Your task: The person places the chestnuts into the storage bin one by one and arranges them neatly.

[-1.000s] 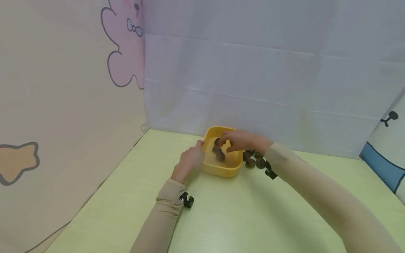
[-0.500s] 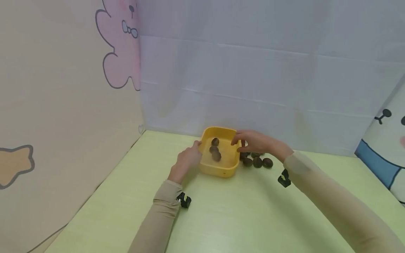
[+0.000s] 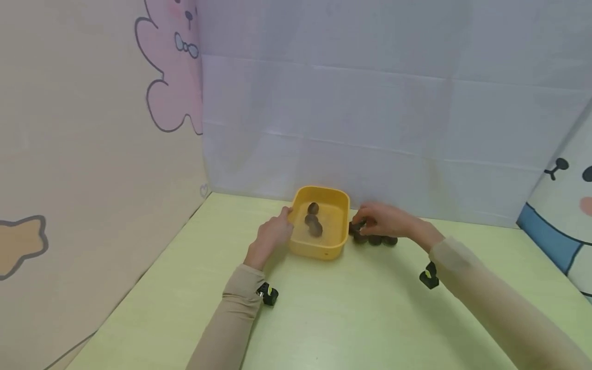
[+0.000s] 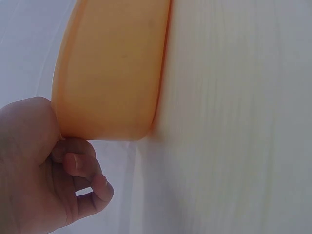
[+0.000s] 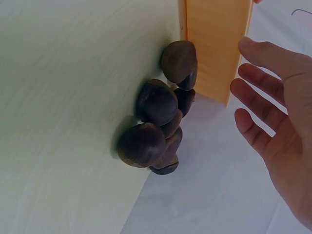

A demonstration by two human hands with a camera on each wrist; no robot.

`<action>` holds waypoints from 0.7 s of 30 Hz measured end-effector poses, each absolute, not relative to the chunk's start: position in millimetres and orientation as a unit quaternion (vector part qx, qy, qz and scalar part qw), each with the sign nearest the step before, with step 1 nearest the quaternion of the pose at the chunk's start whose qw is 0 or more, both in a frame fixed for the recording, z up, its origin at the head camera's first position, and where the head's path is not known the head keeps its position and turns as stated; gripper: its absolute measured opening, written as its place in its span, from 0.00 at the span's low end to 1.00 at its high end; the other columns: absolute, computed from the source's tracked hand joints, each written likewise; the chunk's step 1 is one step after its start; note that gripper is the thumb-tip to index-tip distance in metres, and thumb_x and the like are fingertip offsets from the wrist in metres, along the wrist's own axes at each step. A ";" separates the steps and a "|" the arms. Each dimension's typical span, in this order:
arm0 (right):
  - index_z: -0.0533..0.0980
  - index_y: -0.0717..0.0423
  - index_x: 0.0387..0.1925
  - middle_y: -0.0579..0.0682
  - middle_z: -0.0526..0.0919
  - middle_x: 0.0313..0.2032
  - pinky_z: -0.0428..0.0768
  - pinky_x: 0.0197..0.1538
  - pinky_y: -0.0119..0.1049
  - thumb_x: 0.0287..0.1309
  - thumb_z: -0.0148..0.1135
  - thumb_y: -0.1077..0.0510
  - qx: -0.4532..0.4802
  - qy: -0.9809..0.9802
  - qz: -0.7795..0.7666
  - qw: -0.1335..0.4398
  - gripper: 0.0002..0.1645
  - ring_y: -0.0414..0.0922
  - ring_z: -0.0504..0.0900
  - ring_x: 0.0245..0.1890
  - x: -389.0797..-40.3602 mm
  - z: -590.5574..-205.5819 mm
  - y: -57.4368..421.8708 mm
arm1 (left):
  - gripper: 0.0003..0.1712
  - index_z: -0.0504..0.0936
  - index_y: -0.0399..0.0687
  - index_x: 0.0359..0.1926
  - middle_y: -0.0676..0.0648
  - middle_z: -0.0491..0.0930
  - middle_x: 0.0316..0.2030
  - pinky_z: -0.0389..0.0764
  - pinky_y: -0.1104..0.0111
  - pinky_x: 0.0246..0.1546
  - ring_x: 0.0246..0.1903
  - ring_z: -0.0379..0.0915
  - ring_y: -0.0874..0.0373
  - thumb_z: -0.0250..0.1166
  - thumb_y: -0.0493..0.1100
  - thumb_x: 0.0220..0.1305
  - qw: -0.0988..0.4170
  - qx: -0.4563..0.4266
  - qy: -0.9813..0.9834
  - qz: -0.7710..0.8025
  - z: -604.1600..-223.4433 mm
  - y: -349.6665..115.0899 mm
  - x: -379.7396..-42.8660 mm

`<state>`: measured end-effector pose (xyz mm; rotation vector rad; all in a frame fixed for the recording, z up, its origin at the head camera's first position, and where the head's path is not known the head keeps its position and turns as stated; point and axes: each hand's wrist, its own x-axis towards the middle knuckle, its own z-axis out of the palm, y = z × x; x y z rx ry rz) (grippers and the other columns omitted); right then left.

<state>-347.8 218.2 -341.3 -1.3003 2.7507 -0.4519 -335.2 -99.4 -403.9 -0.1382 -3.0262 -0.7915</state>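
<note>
My left hand (image 3: pixel 273 234) pinches the left rim of a yellow plastic tub (image 3: pixel 319 251). In the left wrist view, that hand (image 4: pixel 63 170) has thumb and fingers at the tub's corner, the other fingers curled. Inside the tub lie three brown chestnuts (image 3: pixel 316 228). To the tub's right, several more chestnuts (image 5: pixel 141 145) sit heaped on the table. Over this heap hovers my right hand (image 3: pixel 390 221), partly hiding it in the head view. The right wrist view shows the same hand (image 5: pixel 285 107) with fingers spread and slightly bent, holding nothing.
A pale green table (image 3: pixel 333 313) carries everything. A white cloth wall (image 3: pixel 361 113) rises close behind the tub and the heap. On the left stands a beige panel (image 3: pixel 92 154) with cartoon prints, and another printed panel (image 3: pixel 573 221) is at the right.
My right hand has left the space over the tub and moved right, down to the chestnut heap. The left hand keeps its hold on the rim. The view has shifted slightly.
</note>
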 end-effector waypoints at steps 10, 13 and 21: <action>0.81 0.55 0.50 0.52 0.81 0.45 0.81 0.44 0.41 0.61 0.67 0.59 -0.385 0.904 -0.177 0.059 0.16 0.46 0.80 0.40 -345.7 -367.2 236.4 | 0.28 0.61 0.54 0.72 0.42 0.78 0.29 0.68 0.60 0.26 0.24 0.70 0.50 0.46 0.44 0.72 0.011 -0.048 -0.967 -0.248 -407.4 -90.4 -334.8; 0.80 0.56 0.51 0.53 0.81 0.45 0.82 0.45 0.41 0.61 0.67 0.60 -0.377 0.904 -0.190 0.065 0.16 0.46 0.81 0.41 -343.7 -371.0 241.2 | 0.29 0.61 0.54 0.72 0.41 0.79 0.31 0.69 0.60 0.27 0.26 0.71 0.50 0.46 0.44 0.71 0.013 -0.056 -0.966 -0.251 -407.5 -87.6 -336.0; 0.80 0.56 0.51 0.54 0.80 0.46 0.81 0.46 0.44 0.61 0.67 0.60 -0.347 0.914 -0.203 0.054 0.17 0.45 0.80 0.40 -338.3 -380.7 256.4 | 0.29 0.61 0.53 0.72 0.41 0.78 0.29 0.68 0.61 0.26 0.25 0.71 0.50 0.45 0.44 0.72 0.010 -0.066 -0.965 -0.255 -407.6 -80.2 -338.6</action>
